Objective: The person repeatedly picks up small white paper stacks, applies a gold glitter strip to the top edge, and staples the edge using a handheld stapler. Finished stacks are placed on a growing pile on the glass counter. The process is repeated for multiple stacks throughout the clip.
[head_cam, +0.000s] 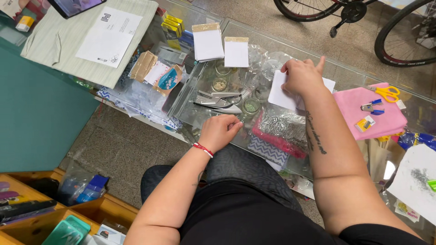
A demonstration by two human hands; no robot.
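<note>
My right hand (301, 76) presses down on a white paper sheet (278, 94) lying on the glass counter (254, 34), fingers curled over its top edge. My left hand (220, 130) rests as a loose fist near the counter's front edge, with a red bracelet at the wrist; nothing shows inside it. Just beyond the left hand lies a metal hole punch (219, 100). Two white notepads with brown tops (208, 43) (236, 52) lie further back.
A pink cloth (354, 109) at the right carries yellow scissors (386, 93), a small blue tool and a yellow item. Small round jars (250, 106) sit under the glass. Bicycle wheels (404, 36) stand behind. Wooden drawers (41, 213) with tools are at lower left.
</note>
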